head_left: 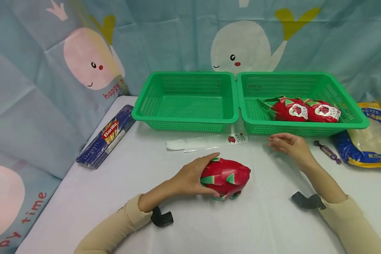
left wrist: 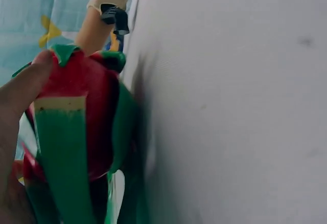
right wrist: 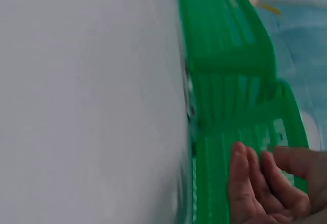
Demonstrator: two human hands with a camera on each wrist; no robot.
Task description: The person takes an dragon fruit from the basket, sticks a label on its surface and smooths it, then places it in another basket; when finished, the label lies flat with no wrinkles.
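My left hand [head_left: 190, 176] grips a red dragon fruit [head_left: 231, 176] with green scales, thumb on the near side and fingers over the far side. In the left wrist view the thumb [left wrist: 30, 83] lies along the dragon fruit [left wrist: 94, 127]; the other fingers are mostly hidden. My right hand [head_left: 290, 146] hovers in front of the right green basket [head_left: 304, 128], fingers loosely bent with nothing between them. Two more dragon fruits [head_left: 289, 111] with white stickers lie in that basket. In the right wrist view the right hand [right wrist: 276, 188] appears before green basket walls.
The left green basket [head_left: 185, 123] adjoins the right one. Before it lies a pale strip [head_left: 206, 141] with a dragon fruit label. A blue spaghetti pack [head_left: 108, 137] is at left; a purple-wrapped candy [head_left: 328, 151] and a blue-yellow bag [head_left: 368, 141] are at right.
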